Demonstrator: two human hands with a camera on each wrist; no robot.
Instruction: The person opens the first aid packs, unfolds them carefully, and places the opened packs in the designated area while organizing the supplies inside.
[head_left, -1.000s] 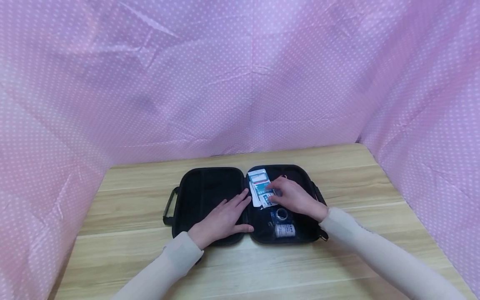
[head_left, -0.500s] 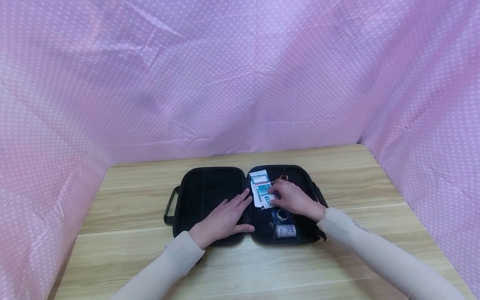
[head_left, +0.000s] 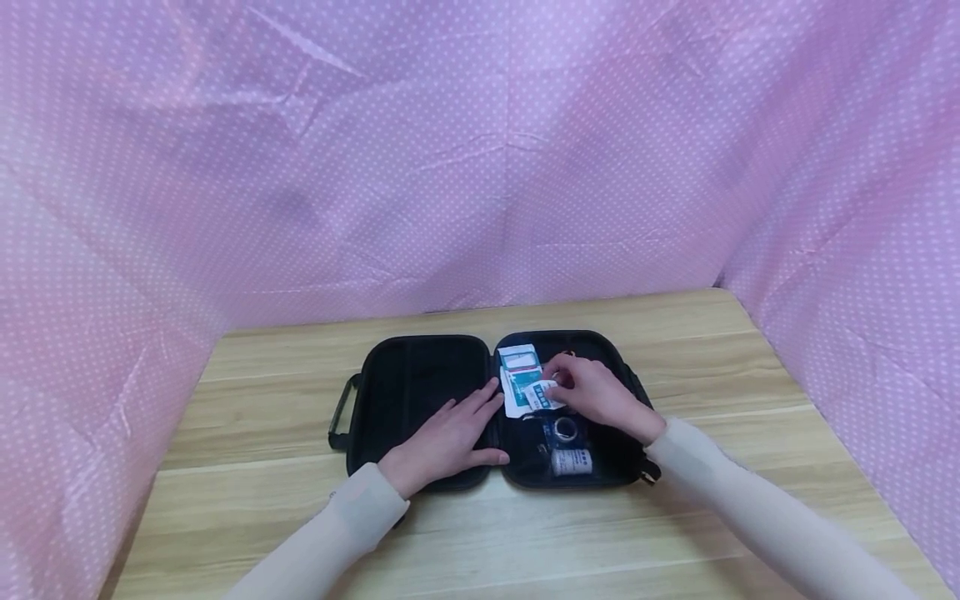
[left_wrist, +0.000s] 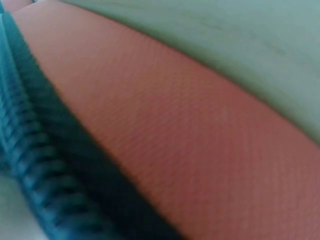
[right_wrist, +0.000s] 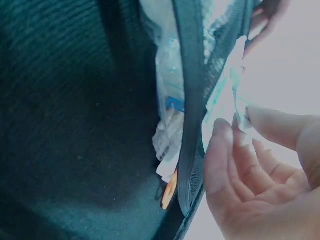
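A black zip case [head_left: 390, 392] lies spread flat on the table. My left hand [head_left: 446, 433] rests with straight fingers across its left half, fingertips near the hinge. Over the right half, my right hand [head_left: 600, 393] pinches a small white-and-blue sachet [head_left: 537, 395] between thumb and fingers. Flat white-and-teal packets [head_left: 517, 362] sit under and beyond the sachet, close to the hinge. In the right wrist view, thumb and fingertips meet at the thin sachet [right_wrist: 240, 117] beside the mesh pocket. The left wrist view holds mostly blurred skin and the case's zip [left_wrist: 45, 175].
A silver-edged roll [head_left: 564, 429] and a white wrapped roll [head_left: 572, 462] lie in the near right half. An orange-handled item [right_wrist: 170, 190] shows by the pocket's edging. The carry handle [head_left: 341, 412] juts out left. Pink dotted cloth [head_left: 480, 208] hangs behind the table.
My right hand first closes in on the packets, then shifts slightly, turning the small sachet against the larger ones. My left hand stays in place.
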